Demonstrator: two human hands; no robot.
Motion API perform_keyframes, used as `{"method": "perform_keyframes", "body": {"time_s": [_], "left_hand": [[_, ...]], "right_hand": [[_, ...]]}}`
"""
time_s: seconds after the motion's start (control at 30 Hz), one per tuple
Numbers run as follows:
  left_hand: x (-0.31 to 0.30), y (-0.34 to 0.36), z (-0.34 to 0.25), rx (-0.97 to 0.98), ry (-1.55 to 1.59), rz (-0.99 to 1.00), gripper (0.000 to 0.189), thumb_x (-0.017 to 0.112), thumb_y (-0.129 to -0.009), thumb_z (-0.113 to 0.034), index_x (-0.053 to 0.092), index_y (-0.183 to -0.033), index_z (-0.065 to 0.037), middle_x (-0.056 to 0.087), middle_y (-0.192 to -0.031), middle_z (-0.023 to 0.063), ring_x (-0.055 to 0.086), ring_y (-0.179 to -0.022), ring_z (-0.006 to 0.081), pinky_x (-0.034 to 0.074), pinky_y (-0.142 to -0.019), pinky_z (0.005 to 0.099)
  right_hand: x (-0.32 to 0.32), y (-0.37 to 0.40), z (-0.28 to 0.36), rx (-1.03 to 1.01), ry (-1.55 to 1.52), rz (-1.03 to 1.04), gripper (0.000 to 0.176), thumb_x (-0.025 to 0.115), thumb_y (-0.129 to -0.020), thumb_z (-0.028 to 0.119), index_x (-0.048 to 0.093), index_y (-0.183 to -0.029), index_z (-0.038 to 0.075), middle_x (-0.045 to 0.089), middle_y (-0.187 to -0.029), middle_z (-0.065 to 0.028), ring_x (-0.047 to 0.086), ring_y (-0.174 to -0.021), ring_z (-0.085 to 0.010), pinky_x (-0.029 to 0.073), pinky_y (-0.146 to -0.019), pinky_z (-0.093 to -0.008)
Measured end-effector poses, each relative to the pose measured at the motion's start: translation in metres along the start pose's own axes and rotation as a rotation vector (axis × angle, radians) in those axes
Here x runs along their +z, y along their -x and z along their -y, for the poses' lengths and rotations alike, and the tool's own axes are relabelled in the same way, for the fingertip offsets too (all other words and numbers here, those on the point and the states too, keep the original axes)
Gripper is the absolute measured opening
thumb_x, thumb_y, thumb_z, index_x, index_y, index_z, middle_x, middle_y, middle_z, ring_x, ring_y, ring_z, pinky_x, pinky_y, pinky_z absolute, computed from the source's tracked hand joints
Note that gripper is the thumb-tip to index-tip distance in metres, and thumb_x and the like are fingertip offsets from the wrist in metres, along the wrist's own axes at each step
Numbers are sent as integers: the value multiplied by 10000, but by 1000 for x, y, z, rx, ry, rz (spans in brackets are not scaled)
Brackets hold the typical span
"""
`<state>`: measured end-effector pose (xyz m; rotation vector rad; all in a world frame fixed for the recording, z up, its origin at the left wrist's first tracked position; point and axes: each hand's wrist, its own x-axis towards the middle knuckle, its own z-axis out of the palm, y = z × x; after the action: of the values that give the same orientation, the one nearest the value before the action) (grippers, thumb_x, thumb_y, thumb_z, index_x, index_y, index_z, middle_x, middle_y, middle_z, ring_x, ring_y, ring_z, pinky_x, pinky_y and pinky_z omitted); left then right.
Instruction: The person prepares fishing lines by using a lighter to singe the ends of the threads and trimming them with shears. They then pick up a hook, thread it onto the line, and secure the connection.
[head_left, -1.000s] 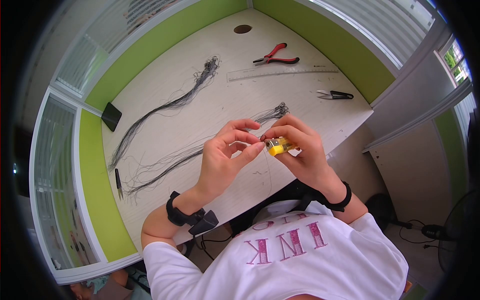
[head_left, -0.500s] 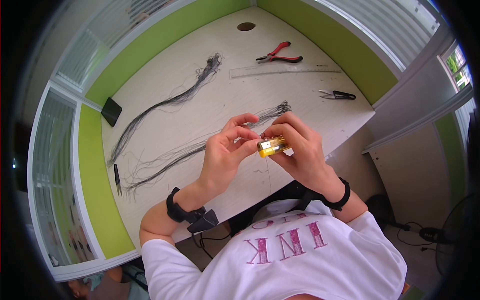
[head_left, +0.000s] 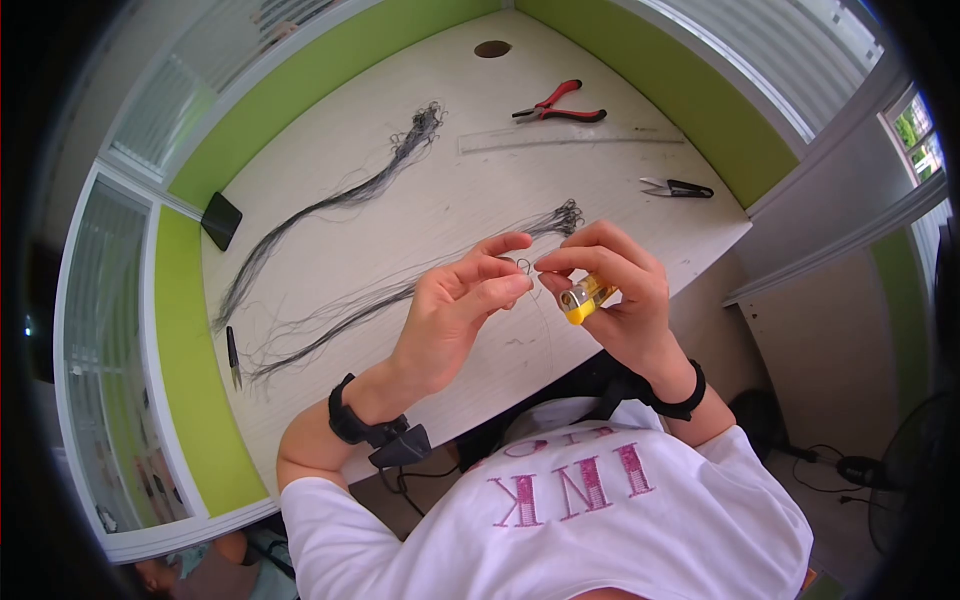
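My left hand (head_left: 450, 312) pinches a dark thin cord with a small loop (head_left: 525, 266) standing out at its fingertips. In my right hand (head_left: 630, 285), a yellow lighter (head_left: 586, 298) rests against the palm, its metal end toward my left hand. The right thumb and index finger are close beside the loop; no flame shows. A fine strand hangs below the hands. Behind them lies a bundle of dark cords (head_left: 350, 322), its looped ends (head_left: 567, 218) just beyond my right hand. A second dark bundle (head_left: 335, 200) stretches across the desk farther back.
Red-handled pliers (head_left: 560, 110) and a clear ruler (head_left: 570, 140) lie at the back. Black-handled snips (head_left: 680, 188) are at the right, a slim black pointed tool (head_left: 233, 358) at the left. A black flat object (head_left: 222, 221) leans on the green partition (head_left: 190, 350).
My hands have drawn slightly apart, and the right one has moved right with the lighter. The cord's loop now shows between them.
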<state>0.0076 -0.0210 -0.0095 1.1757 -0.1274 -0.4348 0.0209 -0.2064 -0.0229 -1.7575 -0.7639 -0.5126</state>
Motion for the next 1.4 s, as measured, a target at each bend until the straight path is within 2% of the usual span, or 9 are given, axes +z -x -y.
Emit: {"method": "perform_keyframes", "body": {"time_s": [0.13, 0.33, 0.43, 0.7, 1.0, 1.13, 1.23, 1.33, 1.4], "left_hand": [[-3, -2, 3, 13, 47, 12, 132, 596, -821, -95, 643, -907, -6, 431, -1237, 71, 466, -955, 55, 384, -795, 222], [-2, -1, 3, -5, -11, 12, 130, 573, -823, -136, 650, -862, -39, 437, -1235, 57, 470, -1050, 102, 393, -866, 298], [-2, -1, 4, 19, 46, 23, 132, 601, -820, -99, 644, -906, -8, 438, -1218, 70, 458, -1001, 68, 378, -805, 226], [-4, -2, 9, 101, -57, 25, 87, 643, -786, -111, 637, -842, -44, 430, -1217, 89, 403, -1140, 149, 352, -941, 310], [-3, 0, 4, 78, -98, 52, 93, 639, -784, -111, 630, -838, -36, 424, -1229, 92, 407, -1130, 148, 362, -923, 302], [3, 0, -1, 109, -91, 31, 54, 589, -782, -103, 606, -768, -54, 410, -1203, 53, 393, -1036, 90, 321, -890, 288], [1, -3, 0, 54, -71, 44, 54, 587, -781, -102, 610, -778, -53, 407, -1203, 49, 403, -993, 86, 315, -893, 284], [0, -2, 2, 99, -112, 52, 49, 591, -783, -101, 616, -786, -59, 409, -1201, 44, 404, -997, 86, 315, -893, 286], [-4, -3, 4, 123, -136, 77, 105, 643, -790, -123, 635, -849, -37, 412, -1240, 90, 410, -1143, 149, 389, -895, 289]], "right_hand": [[0, -2, 2, -16, 53, -4, 309, 713, -620, -15, 637, -909, 66, 564, -785, -44, 574, -655, -161, 452, -542, -260], [1, -1, 0, -31, 55, 10, 318, 724, -603, -2, 630, -899, 68, 564, -783, -46, 573, -646, -163, 454, -536, -269], [1, -2, 2, -48, 75, 5, 304, 731, -597, 14, 622, -876, 67, 562, -779, -48, 571, -641, -166, 451, -530, -268], [4, -2, 3, -62, 92, -2, 282, 749, -578, 60, 585, -806, 54, 540, -764, -46, 560, -627, -170, 439, -517, -264], [1, -5, -2, -121, 235, -29, 275, 737, -574, 35, 584, -802, 48, 538, -768, -51, 558, -632, -182, 441, -520, -269], [-16, -7, -2, -28, 158, -83, 231, 689, -624, -25, 617, -835, 37, 564, -794, -51, 567, -662, -169, 443, -550, -254], [-16, -3, 3, 141, -123, 75, 178, 659, -712, -9, 642, -883, 33, 583, -814, -49, 565, -716, -143, 435, -614, -246], [-11, 0, 3, 278, -280, 138, 153, 652, -741, 5, 644, -891, 31, 582, -814, -44, 557, -735, -131, 431, -635, -242], [-9, 1, 3, 296, -312, 148, 148, 647, -751, 9, 645, -897, 30, 581, -819, -43, 553, -736, -126, 428, -638, -240]]}}
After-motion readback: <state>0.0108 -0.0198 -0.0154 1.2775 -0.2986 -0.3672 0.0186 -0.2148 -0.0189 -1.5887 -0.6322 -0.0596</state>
